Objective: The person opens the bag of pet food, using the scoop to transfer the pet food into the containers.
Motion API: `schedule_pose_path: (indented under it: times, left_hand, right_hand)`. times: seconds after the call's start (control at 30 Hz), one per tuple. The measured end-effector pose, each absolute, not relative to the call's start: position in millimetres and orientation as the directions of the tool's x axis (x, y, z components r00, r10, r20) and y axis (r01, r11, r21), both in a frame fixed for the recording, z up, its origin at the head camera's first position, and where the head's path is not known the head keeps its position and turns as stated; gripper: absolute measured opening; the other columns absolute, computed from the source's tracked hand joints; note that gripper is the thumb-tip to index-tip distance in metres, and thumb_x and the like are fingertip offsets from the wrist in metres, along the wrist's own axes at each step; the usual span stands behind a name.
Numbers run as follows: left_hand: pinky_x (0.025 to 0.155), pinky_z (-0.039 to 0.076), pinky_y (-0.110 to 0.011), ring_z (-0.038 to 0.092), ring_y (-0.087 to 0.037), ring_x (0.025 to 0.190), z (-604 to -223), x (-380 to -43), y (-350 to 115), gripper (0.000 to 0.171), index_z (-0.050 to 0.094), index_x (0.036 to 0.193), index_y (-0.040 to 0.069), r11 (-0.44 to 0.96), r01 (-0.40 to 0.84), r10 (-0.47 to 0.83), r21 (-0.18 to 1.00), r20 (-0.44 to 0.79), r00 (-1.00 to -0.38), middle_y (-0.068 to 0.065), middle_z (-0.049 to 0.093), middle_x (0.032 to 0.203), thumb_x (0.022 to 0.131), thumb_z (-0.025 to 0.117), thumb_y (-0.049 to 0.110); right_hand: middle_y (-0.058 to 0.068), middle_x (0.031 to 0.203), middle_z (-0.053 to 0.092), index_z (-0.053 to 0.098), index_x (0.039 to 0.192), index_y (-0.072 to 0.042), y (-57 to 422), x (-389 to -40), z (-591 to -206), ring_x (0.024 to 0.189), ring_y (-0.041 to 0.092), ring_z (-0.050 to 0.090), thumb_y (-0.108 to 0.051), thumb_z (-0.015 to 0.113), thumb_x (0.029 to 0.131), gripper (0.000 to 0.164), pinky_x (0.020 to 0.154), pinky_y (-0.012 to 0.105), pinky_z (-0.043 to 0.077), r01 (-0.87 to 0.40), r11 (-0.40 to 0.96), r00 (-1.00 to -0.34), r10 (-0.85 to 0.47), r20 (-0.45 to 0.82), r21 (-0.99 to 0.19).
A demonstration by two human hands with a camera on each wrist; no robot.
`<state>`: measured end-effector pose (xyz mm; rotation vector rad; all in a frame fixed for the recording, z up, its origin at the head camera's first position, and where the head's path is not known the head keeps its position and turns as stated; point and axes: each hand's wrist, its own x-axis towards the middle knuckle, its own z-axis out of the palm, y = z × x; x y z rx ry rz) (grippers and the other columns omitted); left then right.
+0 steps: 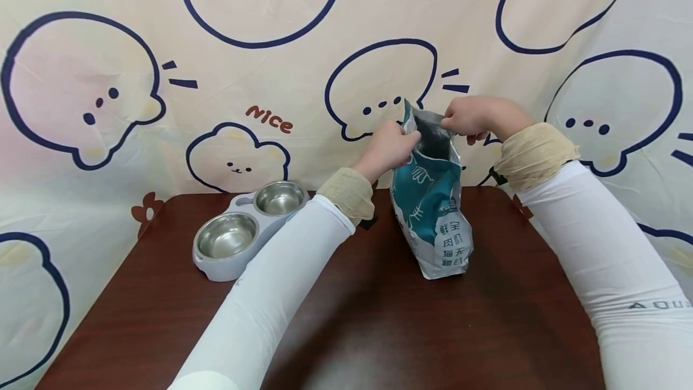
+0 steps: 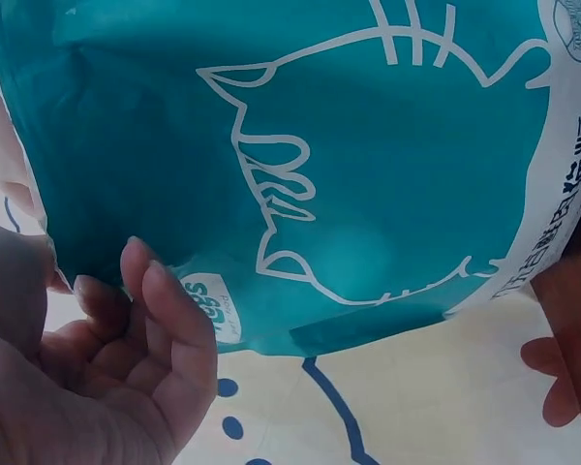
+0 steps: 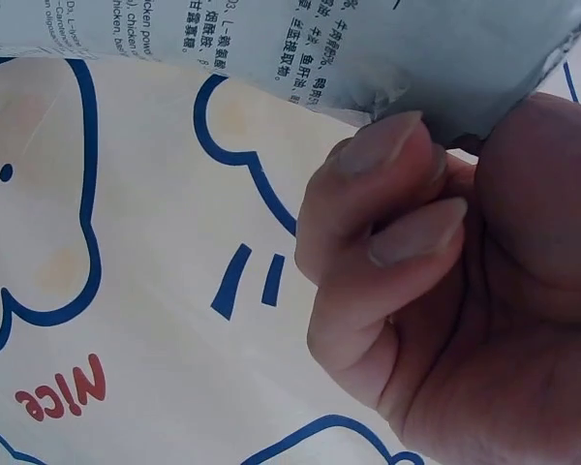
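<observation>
The foil-lined cat-food bag (image 1: 425, 203) stands on the brown table (image 1: 390, 324), left hand (image 1: 388, 148) and right hand (image 1: 482, 116) pinching its rim; probably floppy, slick and bottom-heavy, it seems best held at 2 opposite edges

We wear a white left sleeve (image 1: 271, 294) and a white right sleeve (image 1: 601, 245), close-fitting and creased, the right printed with grey letters (image 1: 657, 304). 2 crumpled beige bands (image 1: 346, 194), 1 per arm, border the sleeves, small black pieces (image 1: 497, 177) beside them. Our left hand (image 1: 387, 149) and right hand (image 1: 476, 116) are bare.
</observation>
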<state>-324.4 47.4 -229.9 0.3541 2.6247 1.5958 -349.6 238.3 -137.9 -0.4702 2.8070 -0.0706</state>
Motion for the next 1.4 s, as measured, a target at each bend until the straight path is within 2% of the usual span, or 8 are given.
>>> schedule_pose_path:
  times: [0.3, 0.63, 1.03, 1.23, 1.4]
  left_hand:
    - [0.048, 0.036, -0.026, 0.045, -0.014, 0.049, -224, -322, 43, 0.045, 0.063, 0.075, 0.01, 0.523, 0.195, 0.167, 0.83, 0.125, -0.978, 0.0, 0.045, 0.06, 0.113, 0.053, 0.033]
    - [0.047, 0.03, -0.026, 0.038, -0.014, 0.047, -220, -317, 36, 0.051, 0.052, 0.064, 0.014, 0.587, 0.186, 0.144, 0.788, 0.125, -0.982, 0.001, 0.04, 0.058, 0.112, 0.052, 0.031]
    - [0.047, 0.032, -0.027, 0.041, -0.016, 0.05, -223, -313, 26, 0.045, 0.06, 0.073, 0.01, 0.574, 0.165, 0.105, 0.802, 0.128, -0.986, -0.002, 0.044, 0.063, 0.112, 0.051, 0.031]
    - [0.046, 0.032, -0.028, 0.041, -0.017, 0.048, -225, -311, 18, 0.048, 0.054, 0.067, 0.012, 0.583, 0.173, 0.08, 0.794, 0.156, -0.985, -0.002, 0.043, 0.06, 0.112, 0.051, 0.028]
    - [0.047, 0.031, -0.027, 0.04, -0.016, 0.048, -229, -312, 11, 0.054, 0.05, 0.061, 0.013, 0.568, 0.184, 0.085, 0.802, 0.165, -0.983, 0.0, 0.041, 0.056, 0.112, 0.051, 0.028]
  right_hand:
    - [0.006, 0.08, 0.054, 0.062, 0.134, 0.009, 242, -350, -137, 0.064, 0.017, 0.057, -0.021, 0.038, 0.113, 0.044, 0.058, 0.026, 0.049, -0.287, 0.952, -0.911, -0.305, -0.278, -0.104]
    - [0.001, 0.071, 0.047, 0.058, 0.144, 0.011, 252, -348, -135, 0.062, 0.016, 0.056, -0.02, 0.038, 0.114, 0.047, 0.058, 0.026, 0.048, -0.26, 0.959, -0.912, -0.283, -0.297, -0.115]
    - [0.0, 0.068, 0.044, 0.062, 0.137, 0.011, 260, -347, -132, 0.061, 0.016, 0.056, -0.018, 0.038, 0.112, 0.045, 0.057, 0.027, 0.05, -0.268, 0.958, -0.915, -0.285, -0.285, -0.1]
    - [0.005, 0.076, 0.049, 0.06, 0.135, 0.012, 269, -345, -130, 0.059, 0.015, 0.054, -0.018, 0.038, 0.112, 0.044, 0.055, 0.024, 0.045, -0.221, 0.971, -0.927, -0.238, -0.291, -0.092]
    - [0.002, 0.073, 0.049, 0.062, 0.134, 0.009, 277, -345, -128, 0.06, 0.014, 0.054, -0.018, 0.038, 0.113, 0.041, 0.055, 0.025, 0.045, -0.212, 0.971, -0.922, -0.235, -0.308, -0.108]
